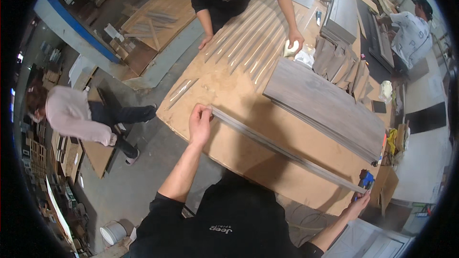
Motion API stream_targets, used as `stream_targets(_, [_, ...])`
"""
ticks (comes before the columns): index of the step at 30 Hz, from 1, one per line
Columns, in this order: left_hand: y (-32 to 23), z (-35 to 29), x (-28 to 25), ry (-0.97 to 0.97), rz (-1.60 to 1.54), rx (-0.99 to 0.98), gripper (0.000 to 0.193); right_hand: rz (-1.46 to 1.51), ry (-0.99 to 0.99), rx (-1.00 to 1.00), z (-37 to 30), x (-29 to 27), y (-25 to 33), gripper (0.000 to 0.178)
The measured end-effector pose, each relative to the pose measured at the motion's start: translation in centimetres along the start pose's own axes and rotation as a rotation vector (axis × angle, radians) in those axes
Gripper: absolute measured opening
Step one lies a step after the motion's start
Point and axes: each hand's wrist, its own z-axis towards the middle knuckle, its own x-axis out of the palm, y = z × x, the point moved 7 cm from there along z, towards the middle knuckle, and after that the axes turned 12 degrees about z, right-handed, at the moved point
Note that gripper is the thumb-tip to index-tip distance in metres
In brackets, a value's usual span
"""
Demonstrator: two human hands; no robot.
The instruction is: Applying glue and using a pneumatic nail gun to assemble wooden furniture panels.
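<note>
The left hand pinches one end of a long grey strip — fingers closed on it — while the right hand grips the far end at the surface edge. Between the hands the strip lies across the brown top, just beside a stack of grey boards beyond it.

A stack of grey boards lies on the table, with a row of thin strips beyond it. A person in pink crouches on the floor; a white bucket stands nearby.
</note>
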Motion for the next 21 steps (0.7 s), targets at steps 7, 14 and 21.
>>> stream_targets(7, [2.9,0.5,-0.2,-0.059,0.140,0.060,0.022,-0.227,0.171,-0.284,3.8,-3.7,-1.6,0.034])
stream_targets(14, [2.8,0.3,-2.4,-0.154,0.188,-0.067,0.044,-0.261,0.429,0.091,7.1,1.7,5.2,0.041])
stream_targets(21, [2.0,0.2,-0.2,-0.225,0.119,-0.085,0.062,-0.529,0.316,-0.179,24.2,3.9,1.4,0.039])
